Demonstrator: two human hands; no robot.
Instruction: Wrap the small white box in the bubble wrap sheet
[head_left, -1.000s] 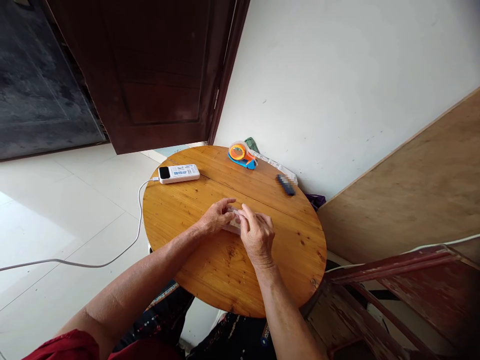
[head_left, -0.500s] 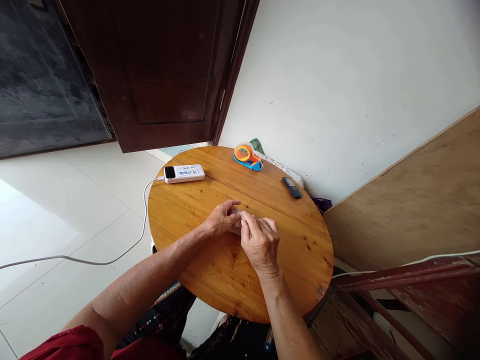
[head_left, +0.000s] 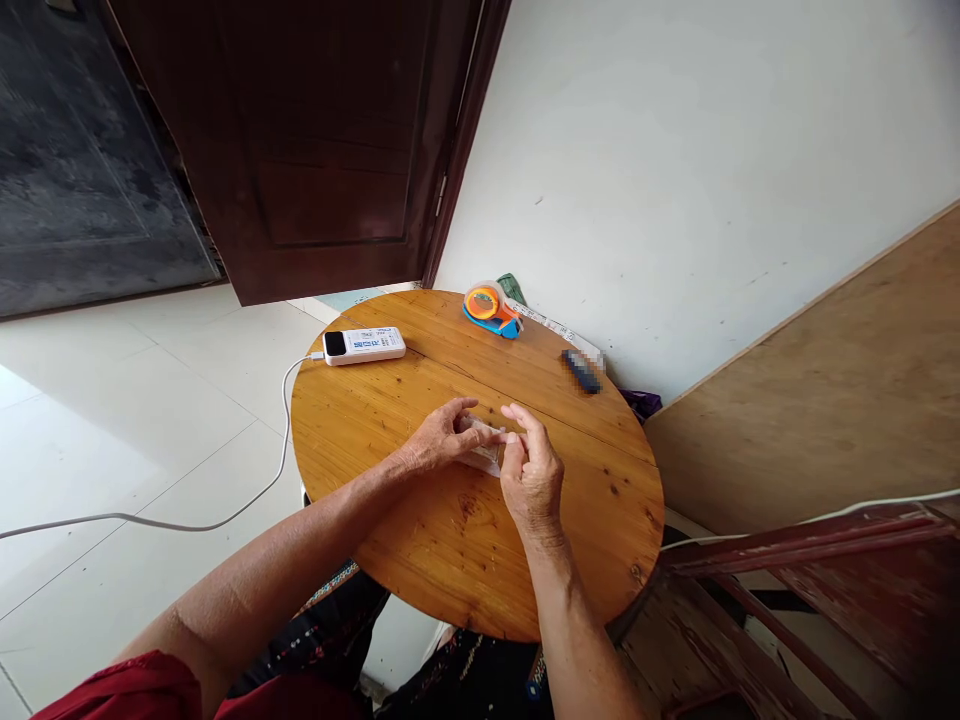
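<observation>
Both my hands meet near the middle of a round wooden table (head_left: 420,540). My left hand (head_left: 439,440) curls its fingers on a small pale flat packet (head_left: 481,447) that lies on the tabletop. My right hand (head_left: 531,472) pinches the packet's right end between thumb and fingertips, with the forefinger raised. Most of the packet is hidden under the fingers, and I cannot make out what it is.
A white power bank (head_left: 364,345) with a white cable (head_left: 187,520) lies at the table's far left. An orange and blue tape dispenser (head_left: 487,308) and a small dark object (head_left: 581,371) sit at the far edge by the wall. A wooden board (head_left: 825,400) leans at right.
My right hand has shifted a little to the right along the packet and raised its forefinger. The left hand stays put on the packet. The view has moved slightly.
</observation>
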